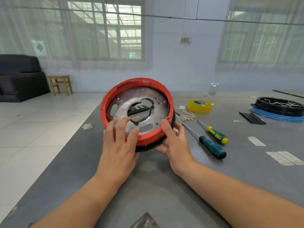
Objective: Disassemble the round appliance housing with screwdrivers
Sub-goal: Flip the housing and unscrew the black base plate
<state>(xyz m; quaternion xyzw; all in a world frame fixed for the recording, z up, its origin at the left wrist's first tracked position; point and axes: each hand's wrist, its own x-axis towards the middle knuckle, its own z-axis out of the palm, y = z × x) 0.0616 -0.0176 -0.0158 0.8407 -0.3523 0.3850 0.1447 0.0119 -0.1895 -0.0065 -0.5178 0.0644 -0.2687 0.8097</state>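
The round housing point(105, 102) is a red ring with a black base, tilted up toward me on the grey table point(164, 186). Inside it lies a silver metal plate point(158, 99) with a jagged central hole. My left hand point(118, 145) reaches over the near rim, its fingertips touching the plate. My right hand point(176, 142) grips the right side of the housing, thumb on the red rim and fingers under the black base. Two screwdrivers lie to the right, untouched: a teal-and-black one point(212, 148) and a yellow-and-teal one point(217, 134).
A yellow tape roll point(199, 106) and loose white wires with terminals point(187, 116) lie behind the screwdrivers. A black round part on a blue ring point(278, 109) sits far right, with a black strip point(251, 118) beside it. Paper labels point(284, 157) lie at right. The table's left edge runs diagonally.
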